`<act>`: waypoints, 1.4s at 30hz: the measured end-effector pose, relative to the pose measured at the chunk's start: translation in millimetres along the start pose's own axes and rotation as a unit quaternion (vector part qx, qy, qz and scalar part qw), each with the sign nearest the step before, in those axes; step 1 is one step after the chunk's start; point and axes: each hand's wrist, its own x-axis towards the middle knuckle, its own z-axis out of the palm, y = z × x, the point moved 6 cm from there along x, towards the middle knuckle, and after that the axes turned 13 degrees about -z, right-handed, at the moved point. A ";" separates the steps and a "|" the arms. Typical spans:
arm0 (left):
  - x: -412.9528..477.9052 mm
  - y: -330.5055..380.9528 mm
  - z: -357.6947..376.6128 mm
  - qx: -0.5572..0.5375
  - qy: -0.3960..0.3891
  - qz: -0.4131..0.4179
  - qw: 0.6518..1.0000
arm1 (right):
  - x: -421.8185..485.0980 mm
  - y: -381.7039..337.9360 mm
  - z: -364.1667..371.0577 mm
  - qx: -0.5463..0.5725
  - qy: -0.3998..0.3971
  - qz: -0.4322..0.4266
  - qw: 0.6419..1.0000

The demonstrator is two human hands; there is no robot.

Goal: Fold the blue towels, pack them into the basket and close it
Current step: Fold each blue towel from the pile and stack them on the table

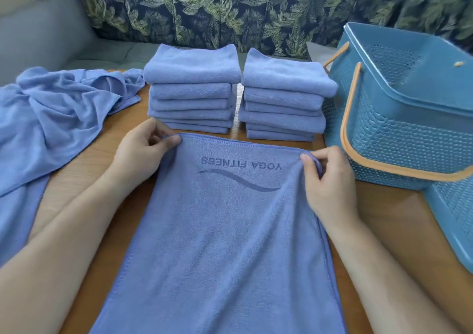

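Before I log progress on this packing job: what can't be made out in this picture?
Head view:
blue basket: inside hidden by its top and walls.
YOGA FITNESS towel: near end cut off by the bottom edge.
unfolded towel heap: count unclear, bunched, cut by the left edge.
second woven container: mostly past the right edge.

What we cannot see
The basket (399, 134) runs off the right edge (its inside hidden from us); the spread towel (222, 244) leaves the bottom edge.
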 end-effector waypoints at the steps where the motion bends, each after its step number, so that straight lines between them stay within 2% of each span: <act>1: 0.1 -0.3 -1.0 -0.010 0.005 0.004 1.000 | 0.0 1.2 1.7 0.000 -0.008 0.009 1.000; 5: 1.7 1.4 0.5 -0.010 0.016 0.025 1.000 | -0.1 4.6 6.6 -0.033 -0.030 0.004 0.999; 10: -3.0 4.3 1.7 0.050 0.046 0.047 0.997 | -0.7 3.0 6.8 -0.047 -0.033 -0.025 0.998; 17: -28.2 23.8 -12.7 0.040 0.020 0.008 0.999 | -5.6 -31.8 -10.9 -0.079 -0.049 -0.074 0.993; 21: -35.9 68.0 -51.9 0.036 0.027 0.018 0.999 | 27.3 -64.1 -51.2 -0.017 -0.026 -0.064 0.997; 25: -35.2 121.7 -93.8 0.048 0.018 0.026 0.998 | 77.5 -88.8 -91.2 0.051 -0.024 0.043 0.997; 27: -36.1 156.5 -114.3 0.042 0.019 0.041 0.998 | 105.1 -102.7 -109.1 0.081 -0.019 0.065 0.994; 32: -42.9 238.6 -157.3 -0.005 0.059 0.111 0.992 | 156.5 -142.7 -161.1 0.125 0.038 0.059 0.990; 35: -60.2 263.8 -170.7 -0.047 0.063 0.133 0.988 | 161.4 -159.7 -188.0 0.169 0.065 0.052 0.982; 37: -71.1 263.6 -175.4 -0.063 0.049 0.133 0.988 | 153.4 -165.1 -196.9 0.184 0.039 0.061 0.980; 42: -108.9 214.3 -164.2 -0.059 -0.004 0.106 0.993 | 87.8 -156.7 -186.5 0.187 -0.089 0.095 0.974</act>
